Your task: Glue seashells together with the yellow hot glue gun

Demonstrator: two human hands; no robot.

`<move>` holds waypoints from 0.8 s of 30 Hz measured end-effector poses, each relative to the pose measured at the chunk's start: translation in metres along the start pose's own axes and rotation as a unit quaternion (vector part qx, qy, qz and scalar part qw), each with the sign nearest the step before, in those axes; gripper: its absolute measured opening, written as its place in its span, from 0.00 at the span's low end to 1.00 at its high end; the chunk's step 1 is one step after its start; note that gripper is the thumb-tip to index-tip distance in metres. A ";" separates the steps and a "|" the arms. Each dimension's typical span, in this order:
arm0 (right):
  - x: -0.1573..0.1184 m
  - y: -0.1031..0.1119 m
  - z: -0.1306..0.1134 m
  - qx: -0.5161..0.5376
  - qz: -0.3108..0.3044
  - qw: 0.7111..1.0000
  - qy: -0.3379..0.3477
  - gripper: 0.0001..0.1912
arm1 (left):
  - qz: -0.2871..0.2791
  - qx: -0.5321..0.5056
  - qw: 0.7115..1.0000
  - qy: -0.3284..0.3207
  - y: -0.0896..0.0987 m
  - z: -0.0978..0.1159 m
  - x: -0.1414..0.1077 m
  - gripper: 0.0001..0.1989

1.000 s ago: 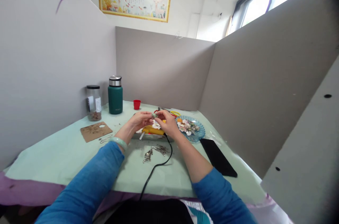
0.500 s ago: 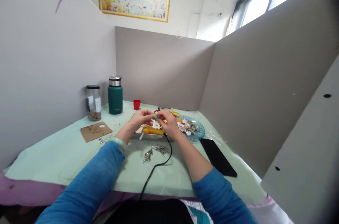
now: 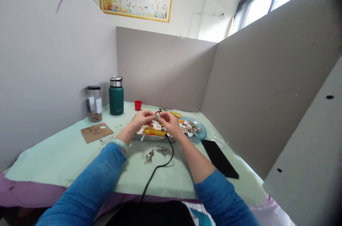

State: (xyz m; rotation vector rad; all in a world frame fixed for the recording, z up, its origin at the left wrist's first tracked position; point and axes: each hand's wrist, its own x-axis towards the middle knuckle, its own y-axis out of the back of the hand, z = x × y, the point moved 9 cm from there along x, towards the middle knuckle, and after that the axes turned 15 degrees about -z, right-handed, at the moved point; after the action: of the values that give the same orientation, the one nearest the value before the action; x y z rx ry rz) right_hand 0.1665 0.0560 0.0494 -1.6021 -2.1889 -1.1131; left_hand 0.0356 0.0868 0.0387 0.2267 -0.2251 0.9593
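A small pale green piece (image 3: 157,115) sits between the fingertips of both hands, too small to name by kind. My left hand (image 3: 143,119), a pale green bangle at its wrist, pinches it from the left. From the other side my right hand (image 3: 171,122) grips it with thumb and fingers. Below them lies a shallow metal tray (image 3: 157,138) with white and coloured bits. A yellow glue gun (image 3: 155,132) with a black cord rests across the tray. Several silver metal clips (image 3: 149,156) lie on the table in front of it.
Right of the tray stands a blue plate (image 3: 203,131) of small ornaments, near a black phone-like slab (image 3: 220,158). To the left are a cardboard piece (image 3: 96,133), a jar (image 3: 94,105) and a green flask (image 3: 116,99). A red cup (image 3: 138,105) stands behind. Partitions enclose the table.
The small piece has been turned between my fingertips and shows a paler side. My right fingers have shifted slightly; the arms stay in place.
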 end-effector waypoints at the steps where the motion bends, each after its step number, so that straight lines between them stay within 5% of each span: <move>1: 0.001 0.000 0.003 0.036 0.003 0.999 -0.009 0.11 | 0.003 -0.004 1.000 0.004 0.000 0.000 0.000 0.12; 12: 0.002 -0.003 0.010 0.116 0.008 0.993 -0.020 0.14 | -0.005 -0.011 1.000 0.010 -0.002 -0.002 -0.001 0.12; 24: 0.001 0.001 0.007 0.021 0.029 0.999 -0.007 0.12 | 0.005 0.010 1.000 0.017 -0.002 -0.010 0.004 0.09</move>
State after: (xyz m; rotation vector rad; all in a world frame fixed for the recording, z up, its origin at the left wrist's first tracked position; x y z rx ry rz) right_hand 0.1689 0.0611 0.0456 -1.6487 -2.1451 -1.0372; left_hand 0.0401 0.0917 0.0300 0.2270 -0.1860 0.9758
